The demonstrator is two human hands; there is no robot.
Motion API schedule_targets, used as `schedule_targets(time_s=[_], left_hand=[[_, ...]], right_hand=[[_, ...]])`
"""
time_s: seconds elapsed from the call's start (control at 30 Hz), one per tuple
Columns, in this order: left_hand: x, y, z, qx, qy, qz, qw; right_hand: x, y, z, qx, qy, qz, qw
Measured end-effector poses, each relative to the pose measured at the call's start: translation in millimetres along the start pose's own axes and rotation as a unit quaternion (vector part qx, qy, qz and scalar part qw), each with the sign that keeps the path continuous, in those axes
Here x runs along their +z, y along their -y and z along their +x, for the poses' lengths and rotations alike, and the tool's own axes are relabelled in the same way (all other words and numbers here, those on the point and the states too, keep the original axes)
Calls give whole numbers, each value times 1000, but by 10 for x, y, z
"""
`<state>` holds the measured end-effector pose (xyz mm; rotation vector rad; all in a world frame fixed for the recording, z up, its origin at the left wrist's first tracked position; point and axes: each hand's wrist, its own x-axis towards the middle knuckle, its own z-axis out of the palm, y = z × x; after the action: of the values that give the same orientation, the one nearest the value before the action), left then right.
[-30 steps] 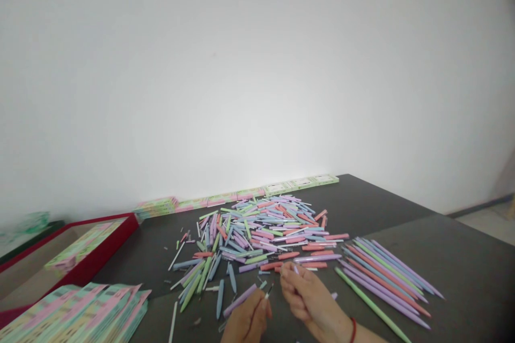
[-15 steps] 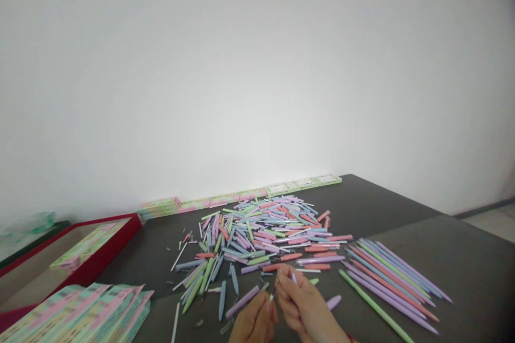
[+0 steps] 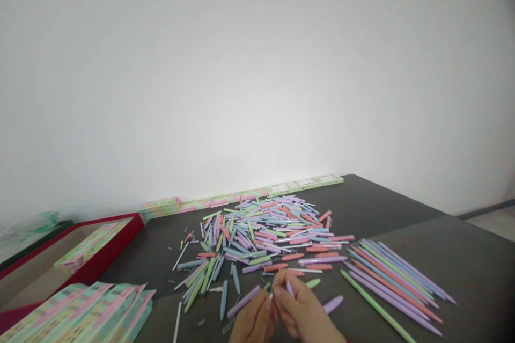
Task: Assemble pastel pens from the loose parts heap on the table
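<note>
Right hand [image 3: 300, 312] shifts in against left hand [image 3: 252, 320] near pen-part pile [image 3: 265, 230], left pinching white piece [image 3: 271, 296], right closed on purple pen part [image 3: 290, 289], apparently aligning, needs steadiness.

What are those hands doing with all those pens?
The left hand and right hand are close together, pinching small pen parts. A bit of purple pokes up from the right one. Behind them is a big messy pile of colourful pen pieces. On the right, long pens lie side by side. On the left are packets and a red box.
</note>
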<state>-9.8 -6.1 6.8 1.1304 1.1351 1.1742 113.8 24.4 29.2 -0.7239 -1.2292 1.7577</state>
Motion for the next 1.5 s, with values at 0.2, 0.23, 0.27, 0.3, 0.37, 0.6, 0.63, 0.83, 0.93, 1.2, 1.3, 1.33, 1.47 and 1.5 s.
schedule_targets(time_s=[0.2,0.23,0.27,0.3,0.37,0.6,0.63,0.83,0.93,1.2,1.3,1.33,1.47,1.5], left_hand=[[-38,-82,-5,38,32,87,995],[-46,-98,-4,42,42,100,993],[-54,-106,-1,49,50,114,991],[-63,-107,3,58,54,132,988],[-81,-87,16,82,57,175,979],[-97,-19,28,120,83,317,937],[-93,-29,21,120,82,328,933],[-86,-98,-9,113,69,362,923],[-100,-99,0,118,76,376,916],[-152,-145,-2,137,59,488,860],[-158,-253,-43,137,50,538,830],[-157,-292,-56,131,52,550,823],[-138,-386,-77,83,78,595,796],[-135,-392,-75,68,85,601,792]], right_hand=[[-59,61,-15,-17,-18,-47,999],[-93,89,-18,-29,-35,-30,999],[-133,125,-21,-50,-57,-20,997],[-176,169,-22,-74,-82,-25,994],[-259,264,-22,-105,-118,-67,985],[-305,363,-19,-92,-115,-86,985],[-286,347,-22,-95,-114,-84,985],[-247,277,-44,-95,-111,-108,983],[-267,267,-52,-104,-110,-122,981],[-291,212,-69,-111,-82,-205,969],[-326,160,-43,-93,-60,-238,965],[-336,134,-34,-81,-50,-243,965],[-320,47,-32,-11,1,-262,965],[-303,50,-43,0,12,-267,964]])
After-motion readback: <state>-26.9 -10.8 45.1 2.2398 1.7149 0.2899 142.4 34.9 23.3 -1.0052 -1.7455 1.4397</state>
